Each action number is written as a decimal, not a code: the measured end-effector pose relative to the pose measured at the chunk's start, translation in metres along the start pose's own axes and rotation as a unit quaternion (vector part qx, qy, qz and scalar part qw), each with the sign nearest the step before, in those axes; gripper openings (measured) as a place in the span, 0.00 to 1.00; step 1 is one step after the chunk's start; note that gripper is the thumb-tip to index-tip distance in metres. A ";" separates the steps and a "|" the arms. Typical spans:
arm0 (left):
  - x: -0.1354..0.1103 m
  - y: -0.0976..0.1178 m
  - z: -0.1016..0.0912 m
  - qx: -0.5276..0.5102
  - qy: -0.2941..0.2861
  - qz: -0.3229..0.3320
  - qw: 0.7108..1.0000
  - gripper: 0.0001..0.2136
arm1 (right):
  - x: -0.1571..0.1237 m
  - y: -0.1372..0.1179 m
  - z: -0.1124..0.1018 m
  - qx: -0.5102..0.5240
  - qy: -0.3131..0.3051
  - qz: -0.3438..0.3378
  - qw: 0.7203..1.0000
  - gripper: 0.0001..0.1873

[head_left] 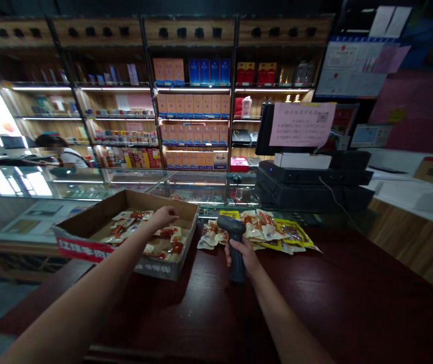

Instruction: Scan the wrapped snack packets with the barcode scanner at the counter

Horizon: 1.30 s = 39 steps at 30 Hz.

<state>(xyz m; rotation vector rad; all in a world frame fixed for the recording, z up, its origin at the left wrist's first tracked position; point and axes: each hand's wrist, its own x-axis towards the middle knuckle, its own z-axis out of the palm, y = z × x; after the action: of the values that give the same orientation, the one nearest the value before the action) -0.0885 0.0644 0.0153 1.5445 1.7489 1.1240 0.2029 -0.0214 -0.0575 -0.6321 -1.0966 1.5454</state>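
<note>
My right hand (244, 255) is closed round the grip of a dark handheld barcode scanner (233, 241), whose head points at a pile of snack packets (262, 231) lying on the dark red counter (345, 298). My left hand (164, 216) reaches into an open cardboard box (87, 225) on the counter's left. Its fingers curl down over the clear packets of red snacks (163, 242) inside; whether it grips one is hidden.
A black cash register (311, 182) with a pink paper notice (302, 124) stands behind the pile. Glass display cases (133, 182) run across the back, with lit shelves of boxed goods (191, 116) beyond. A person (59, 151) sits far left.
</note>
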 end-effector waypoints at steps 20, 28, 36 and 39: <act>0.027 -0.051 -0.022 0.122 0.034 -0.125 0.984 0.14 | -0.010 0.024 -0.010 -0.018 -0.018 0.030 0.999 0.20; -0.034 0.023 -0.008 -0.402 -0.018 -0.059 0.914 0.07 | -0.012 0.021 -0.008 -0.004 -0.034 0.013 0.999 0.20; -0.095 0.021 0.127 -0.574 -0.002 0.002 0.819 0.16 | -0.016 0.017 -0.009 0.009 -0.046 -0.012 0.999 0.20; -0.094 0.001 0.155 -0.574 0.010 -0.014 0.819 0.18 | -0.013 0.016 -0.013 -0.021 -0.060 -0.003 0.998 0.20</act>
<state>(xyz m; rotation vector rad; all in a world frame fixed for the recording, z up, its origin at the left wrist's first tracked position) 0.0597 0.0084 -0.0736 0.7105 0.7173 1.6943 0.2099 -0.0299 -0.0797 -0.5699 -1.2218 1.5762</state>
